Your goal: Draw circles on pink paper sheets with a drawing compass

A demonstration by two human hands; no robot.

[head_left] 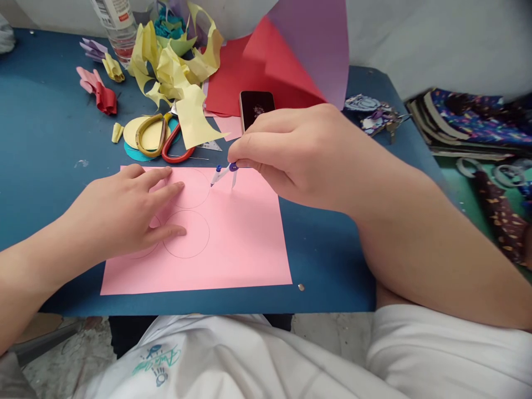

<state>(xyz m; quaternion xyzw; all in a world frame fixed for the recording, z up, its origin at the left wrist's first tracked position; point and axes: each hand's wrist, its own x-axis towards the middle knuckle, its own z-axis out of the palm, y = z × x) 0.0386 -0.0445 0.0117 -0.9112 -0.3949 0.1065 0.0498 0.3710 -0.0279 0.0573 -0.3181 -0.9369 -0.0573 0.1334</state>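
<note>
A pink sheet of paper (pixel 245 238) lies on the blue table, with several circles drawn in thin pencil line on its left half. Across the sheet's left side rests my left hand (pixel 133 210), palm down, fingers spread over the drawn circles. Pinched between the thumb and fingers of my right hand (pixel 291 149) is a white and blue drawing compass (pixel 224 173). Its legs are spread, and the pencil tip is close to the edge of the upper circle. The other leg points down at the paper, right of that circle.
Behind the sheet lie red-and-yellow-handled scissors (pixel 164 138), yellow paper scraps (pixel 174 66), a phone (pixel 256 105) and red paper (pixel 233 77). A bottle (pixel 118 27) stands at the back left, near rolled paper pieces (pixel 100 94). Keys (pixel 390 124) lie at the right.
</note>
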